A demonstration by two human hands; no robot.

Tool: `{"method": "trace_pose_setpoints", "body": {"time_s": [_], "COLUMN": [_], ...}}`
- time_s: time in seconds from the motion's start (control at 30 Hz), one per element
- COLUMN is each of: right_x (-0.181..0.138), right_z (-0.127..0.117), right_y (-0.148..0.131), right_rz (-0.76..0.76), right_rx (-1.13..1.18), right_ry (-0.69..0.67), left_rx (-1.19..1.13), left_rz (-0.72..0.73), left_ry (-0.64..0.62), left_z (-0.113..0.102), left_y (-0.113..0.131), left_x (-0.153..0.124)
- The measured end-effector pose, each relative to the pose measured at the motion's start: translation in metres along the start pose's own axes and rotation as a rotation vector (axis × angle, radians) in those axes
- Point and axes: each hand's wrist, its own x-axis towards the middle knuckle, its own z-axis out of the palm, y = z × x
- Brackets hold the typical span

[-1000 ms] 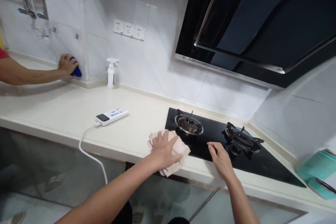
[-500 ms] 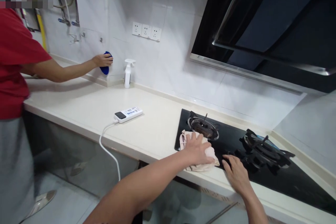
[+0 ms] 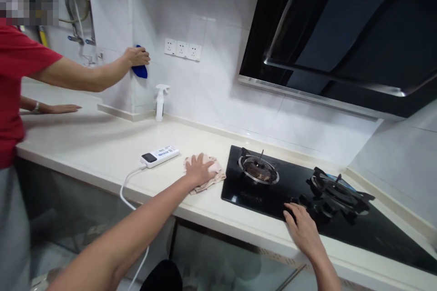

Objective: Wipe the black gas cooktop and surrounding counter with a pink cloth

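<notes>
My left hand [image 3: 200,170] presses a folded pale pink cloth [image 3: 214,167] onto the countertop, fingers spread over it. The cloth lies just left of the black gas stove [image 3: 252,200], close to its side edge. At the stove's front edge rests my right hand [image 3: 302,225], fingers apart and holding nothing. Its fingertips touch the glass near the control knobs [image 3: 324,210]. A burner [image 3: 258,169] sits on the stove's left half, and another burner [image 3: 337,188] on the right.
A white power bank [image 3: 160,156] with a white cable [image 3: 124,191] lies left of the cloth. Behind it stands a spray bottle [image 3: 160,104]. A person in a red shirt [image 3: 30,59] holds a blue cloth [image 3: 139,70] against the wall. A black range hood [image 3: 327,41] overhangs the stove.
My left hand has slid the cloth left, off the stove's corner onto the countertop. My right hand stays at the stove edge. The other person's hand with the blue cloth has moved up the wall.
</notes>
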Motion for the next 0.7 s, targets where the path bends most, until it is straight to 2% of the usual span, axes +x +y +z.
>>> {"method": "trace_pose_setpoints", "body": {"time_s": [0.3,0.43,0.57,0.7], "right_x": [0.0,0.0,-0.001,-0.001], "right_z": [-0.002,-0.005,-0.007,-0.009], "right_y": [-0.006,-0.011,-0.015,-0.017], "right_rz": [0.005,0.023,0.036,0.063], "right_rx": [0.038,0.045,0.071,0.122], "right_ry": [0.017,0.019,0.012,0.015], "left_rx": [0.024,-0.127,-0.396,-0.365], "left_rz": [0.188,0.275,0.35,0.537], "left_ry": [0.124,0.127,0.104,0.076], "left_z": [-0.001,-0.002,0.001,0.017], "left_y": [0.022,0.031,0.049,0.082], "left_x": [-0.052,-0.069,-0.073,-0.063]}}
